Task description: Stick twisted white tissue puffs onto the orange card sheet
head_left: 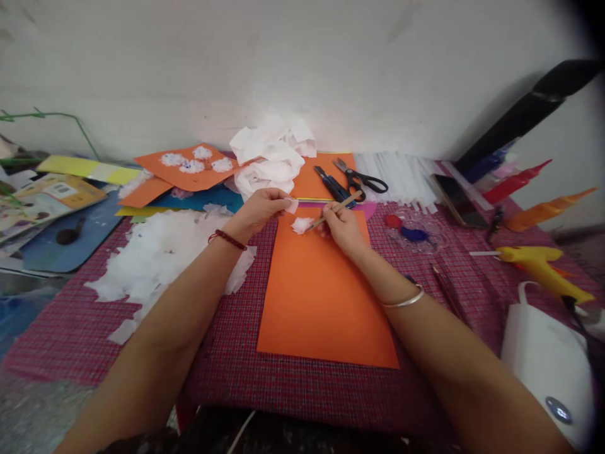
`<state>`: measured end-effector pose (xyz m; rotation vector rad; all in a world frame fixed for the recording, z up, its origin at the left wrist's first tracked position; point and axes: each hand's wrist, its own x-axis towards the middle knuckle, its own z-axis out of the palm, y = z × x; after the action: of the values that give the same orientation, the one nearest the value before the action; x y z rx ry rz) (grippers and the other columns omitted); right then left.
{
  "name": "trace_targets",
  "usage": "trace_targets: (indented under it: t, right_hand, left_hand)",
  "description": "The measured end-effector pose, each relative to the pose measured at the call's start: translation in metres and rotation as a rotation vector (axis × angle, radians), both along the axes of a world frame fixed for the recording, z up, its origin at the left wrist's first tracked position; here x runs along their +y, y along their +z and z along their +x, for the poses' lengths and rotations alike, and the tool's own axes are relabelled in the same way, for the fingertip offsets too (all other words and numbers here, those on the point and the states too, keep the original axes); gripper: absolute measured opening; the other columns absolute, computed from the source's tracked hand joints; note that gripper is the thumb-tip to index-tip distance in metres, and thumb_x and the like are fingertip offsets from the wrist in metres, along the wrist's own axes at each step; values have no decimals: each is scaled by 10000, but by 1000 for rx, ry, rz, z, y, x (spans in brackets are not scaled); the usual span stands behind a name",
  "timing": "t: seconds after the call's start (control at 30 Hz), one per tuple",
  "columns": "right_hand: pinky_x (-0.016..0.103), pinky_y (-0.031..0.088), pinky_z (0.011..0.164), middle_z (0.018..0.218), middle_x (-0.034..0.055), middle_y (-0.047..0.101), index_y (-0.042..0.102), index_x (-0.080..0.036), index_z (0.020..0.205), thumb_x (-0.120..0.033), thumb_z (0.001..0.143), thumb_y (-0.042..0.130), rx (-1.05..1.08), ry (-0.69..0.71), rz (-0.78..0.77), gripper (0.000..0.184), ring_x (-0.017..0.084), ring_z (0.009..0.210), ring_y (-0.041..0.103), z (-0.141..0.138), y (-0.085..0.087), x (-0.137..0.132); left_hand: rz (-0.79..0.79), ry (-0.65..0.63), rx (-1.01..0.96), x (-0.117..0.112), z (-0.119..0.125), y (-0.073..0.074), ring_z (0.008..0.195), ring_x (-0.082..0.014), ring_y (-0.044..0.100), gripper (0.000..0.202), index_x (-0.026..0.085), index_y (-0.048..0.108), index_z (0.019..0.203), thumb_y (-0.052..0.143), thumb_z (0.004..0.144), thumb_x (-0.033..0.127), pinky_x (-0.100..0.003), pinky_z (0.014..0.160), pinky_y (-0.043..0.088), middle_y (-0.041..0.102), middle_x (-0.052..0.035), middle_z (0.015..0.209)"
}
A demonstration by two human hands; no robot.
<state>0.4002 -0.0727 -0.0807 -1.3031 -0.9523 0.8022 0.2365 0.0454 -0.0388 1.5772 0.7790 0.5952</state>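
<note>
An orange paper sheet (321, 296) lies on the red checked cloth (227, 366) in front of me. At its far edge sits a small white tissue clump (301, 224). My right hand (344, 228) is closed round a thin wooden stick (339, 207), whose tip touches the clump. My left hand (261, 210) pinches a small white tissue piece (292, 205) just left of the clump. A red thread band circles my left wrist and a silver bangle my right.
Torn white tissue (155, 258) is heaped at left. Crumpled tissue (269, 157), black scissors (362, 180) and an orange sheet with white clumps (189, 167) lie behind. A paint palette (413, 232), phone (456, 200), glue gun (539, 261) and white container (548, 372) are at right.
</note>
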Motion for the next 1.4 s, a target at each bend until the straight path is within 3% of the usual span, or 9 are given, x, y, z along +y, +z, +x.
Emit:
trace_targets:
  t: [0.27,0.53,0.63,0.73,0.8,0.97,1.07,1.23,1.4]
  right_hand:
    - [190,409,407,548,-27,615,512,-214,716,-464,867,611,4,42,-2,308,78,420,519,-2,0,4]
    - [212,435,426,584,-17,627,526,-208,748,-489,855,630,-6,47,24,318,85,427,530,-2,-4,6]
    - [209,422,418,574,-21,617,519,-206,752,-495,857,625,-14,38,22,325,85,421,528,-3,-5,7]
    - [202,410,414,554,-26,607,509,-206,749,-490,858,625,-14,31,5,326,84,417,527,-3,-5,8]
    - [198,404,411,557,-25,608,509,-206,751,-492,866,615,-9,11,4,325,83,417,526,-2,-4,7]
    - [191,381,388,499,-41,556,491,-213,716,-468,916,544,4,-140,3,328,79,383,488,6,-2,3]
    - [187,381,386,484,-40,548,494,-209,706,-436,919,549,-26,-114,-17,316,80,383,487,8,-3,2]
    - [191,418,418,528,-27,587,494,-207,708,-390,913,570,-33,-28,3,285,80,417,523,4,-5,3]
    - [192,422,414,566,-16,624,514,-203,747,-378,923,557,-33,-57,16,252,74,399,523,5,-4,5]
  left_hand:
    - [-116,28,-35,11,-6,-24,498,-45,444,96,170,602,680,656,740,118,-217,523,357,576,25,627]
    - [-156,-54,25,11,-9,-17,534,-56,475,116,153,585,634,577,703,60,-204,537,349,584,6,628]
    - [-83,-207,116,3,-9,-9,515,-60,456,69,153,602,625,593,674,105,-206,531,337,576,19,594]
    - [103,-388,263,-9,-4,-2,557,-77,491,38,152,654,660,623,674,169,-215,557,346,621,12,625]
    - [233,-427,358,-16,0,0,553,-81,479,69,146,669,649,621,676,186,-219,545,326,619,11,608]
    - [357,-312,437,-23,5,0,473,-67,353,121,136,661,619,575,692,180,-224,482,234,491,40,498]
    - [344,-289,435,-22,4,-1,452,-61,328,121,140,661,628,566,697,171,-224,473,225,456,47,491]
    - [276,-268,413,-17,2,-7,471,-70,396,106,149,683,671,600,707,205,-220,472,241,564,5,562]
    - [230,-363,375,-10,-1,-10,533,-84,486,103,160,687,677,605,699,219,-211,520,329,627,-3,621]
